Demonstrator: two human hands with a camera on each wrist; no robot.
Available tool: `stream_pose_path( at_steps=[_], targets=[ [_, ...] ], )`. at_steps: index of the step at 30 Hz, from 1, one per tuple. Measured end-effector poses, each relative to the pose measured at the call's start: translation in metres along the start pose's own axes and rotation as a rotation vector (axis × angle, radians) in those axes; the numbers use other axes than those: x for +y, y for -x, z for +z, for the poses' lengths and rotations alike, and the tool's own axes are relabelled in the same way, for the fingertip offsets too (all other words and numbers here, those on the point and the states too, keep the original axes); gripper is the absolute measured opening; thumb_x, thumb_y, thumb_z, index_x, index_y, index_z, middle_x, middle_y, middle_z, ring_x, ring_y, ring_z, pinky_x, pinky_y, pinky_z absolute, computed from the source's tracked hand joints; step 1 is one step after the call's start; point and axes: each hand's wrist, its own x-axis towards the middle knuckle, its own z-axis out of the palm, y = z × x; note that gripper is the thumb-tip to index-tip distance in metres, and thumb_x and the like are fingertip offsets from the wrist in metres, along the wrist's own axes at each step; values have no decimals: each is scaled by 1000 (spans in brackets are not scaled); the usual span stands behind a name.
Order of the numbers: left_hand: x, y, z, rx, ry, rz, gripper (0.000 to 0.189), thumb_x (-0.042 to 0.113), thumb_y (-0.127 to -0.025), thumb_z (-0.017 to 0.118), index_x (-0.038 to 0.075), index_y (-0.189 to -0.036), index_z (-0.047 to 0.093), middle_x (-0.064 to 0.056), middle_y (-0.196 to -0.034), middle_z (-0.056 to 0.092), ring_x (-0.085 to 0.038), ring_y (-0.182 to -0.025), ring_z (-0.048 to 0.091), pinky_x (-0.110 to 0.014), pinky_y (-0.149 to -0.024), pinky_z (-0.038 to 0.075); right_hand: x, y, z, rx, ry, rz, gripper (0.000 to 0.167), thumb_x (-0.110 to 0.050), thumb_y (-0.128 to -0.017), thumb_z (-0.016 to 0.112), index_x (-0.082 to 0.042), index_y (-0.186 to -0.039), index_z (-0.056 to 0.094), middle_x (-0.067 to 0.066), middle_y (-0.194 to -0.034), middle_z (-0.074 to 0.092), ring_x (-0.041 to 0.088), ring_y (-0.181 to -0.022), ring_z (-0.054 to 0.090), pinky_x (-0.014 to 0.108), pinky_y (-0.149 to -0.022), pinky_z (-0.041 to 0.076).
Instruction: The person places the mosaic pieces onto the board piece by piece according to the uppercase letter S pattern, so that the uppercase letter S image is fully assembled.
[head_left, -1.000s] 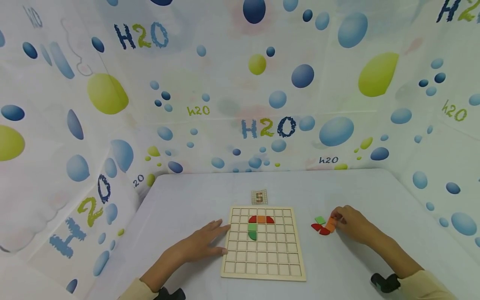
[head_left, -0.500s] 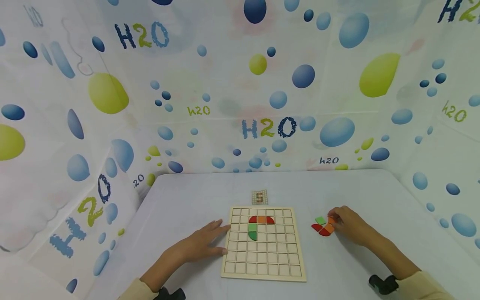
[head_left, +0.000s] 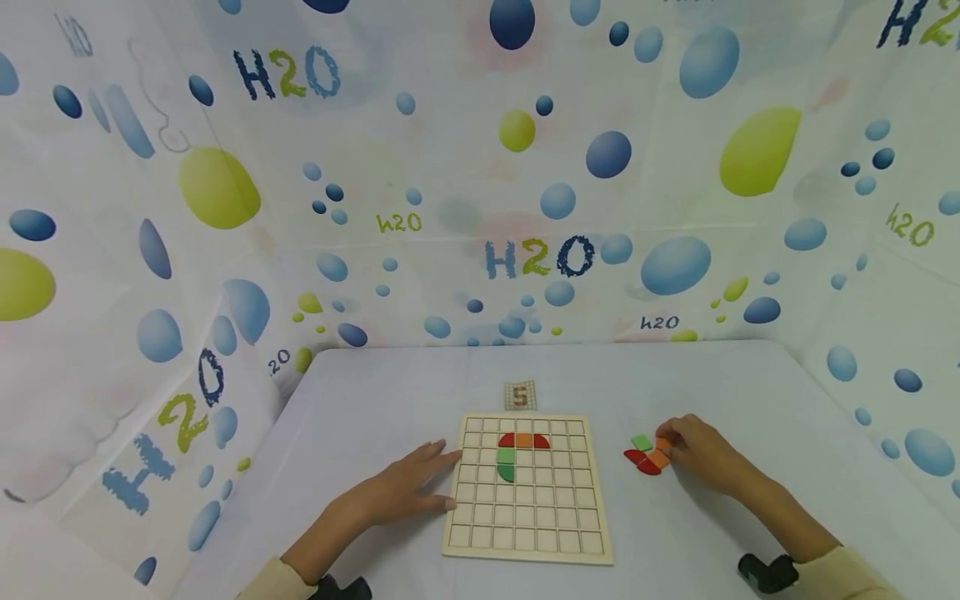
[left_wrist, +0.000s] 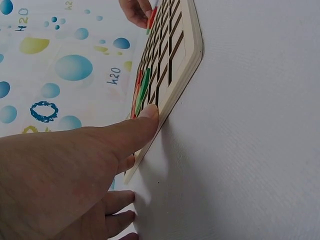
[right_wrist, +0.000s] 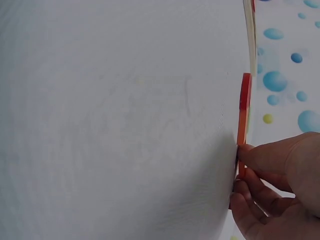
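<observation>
A wooden grid board [head_left: 525, 537] lies mid-table, with red, orange and green tiles [head_left: 506, 456] set in its upper cells. At its left edge is my left hand [head_left: 401, 483], fingers spread and thumb tip on the rim; the left wrist view shows the thumb [left_wrist: 135, 132] on the frame. Right of the board, my right hand [head_left: 701, 450] pinches an orange square tile [head_left: 663, 443] between thumb and fingertips. Beside it lie another orange tile [head_left: 658, 458], red rounded tiles [head_left: 647, 468] and a green square tile [head_left: 641, 442]. The right wrist view shows these edge-on by the fingers [right_wrist: 257, 162].
A small card [head_left: 520, 395] with a gridded figure like an S or 5 lies just behind the board. The white table [head_left: 375, 392] meets a cloth backdrop printed with bubbles and H2O. Dark devices [head_left: 768, 573] are strapped near the wrists.
My right fingers have shifted slightly at the orange tiles, which now show as two separate pieces. The left hand and board have stayed in place.
</observation>
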Motion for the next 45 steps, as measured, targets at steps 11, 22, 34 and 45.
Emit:
stream_pose_path(
  at_steps=[11, 22, 34, 45],
  targets=[
    [0, -1, 1, -7, -3, -8, 80, 58, -94, 73, 25, -162, 44, -15, -172, 30, -38, -160, 27, -65, -122, 33, -5, 1, -4, 14, 7, -28, 19, -1, -96, 72, 3, -115, 70, 9, -107, 66, 22, -98, 65, 45, -89, 63],
    [0, -3, 1, -8, -12, -12, 81, 58, -94, 73, 26, -162, 44, -15, -172, 30, -38, -160, 27, -65, -122, 33, -9, -5, -5, 22, 15, -12, 24, -6, -95, 76, 3, -116, 70, 12, -107, 64, 25, -100, 64, 47, -90, 63],
    [2, -2, 0, -7, -18, -2, 79, 56, -95, 73, 25, -162, 45, -16, -172, 31, -38, -160, 28, -65, -123, 34, -41, -18, 6, -11, -5, 20, 28, -14, -97, 77, -2, -121, 68, 13, -116, 64, 28, -108, 63, 48, -93, 63],
    [0, -2, 1, -8, -17, -2, 80, 56, -95, 73, 25, -162, 44, -16, -172, 31, -39, -159, 28, -65, -122, 34, -90, -28, 35, -53, -31, -63, 23, -7, -97, 76, -7, -119, 70, 0, -108, 62, 19, -107, 64, 44, -99, 59]
  ],
)
